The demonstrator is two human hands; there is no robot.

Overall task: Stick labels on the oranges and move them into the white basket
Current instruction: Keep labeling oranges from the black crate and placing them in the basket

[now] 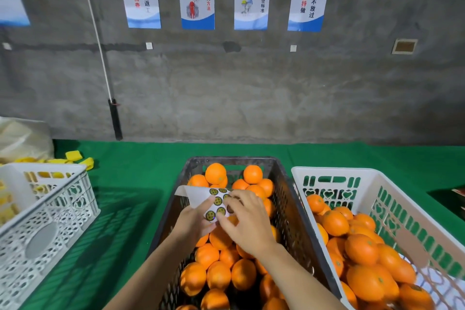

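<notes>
Over the black crate [297,211], centre of the green table [141,184]:
Left hand [193,221]: fingers curled, gripping the label sheet [201,196].
Right hand [247,221]: fingertips pinching at a round label on the sheet.
Oranges [219,275]: heaped in the black crate.
White basket [392,196]: right of the crate, part filled with oranges.

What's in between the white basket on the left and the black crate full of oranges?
Only bare green tablecloth, in the head view. Nothing sits on that strip between the left white basket and the black crate; just the basket's patterned shadow falls across it.
</notes>
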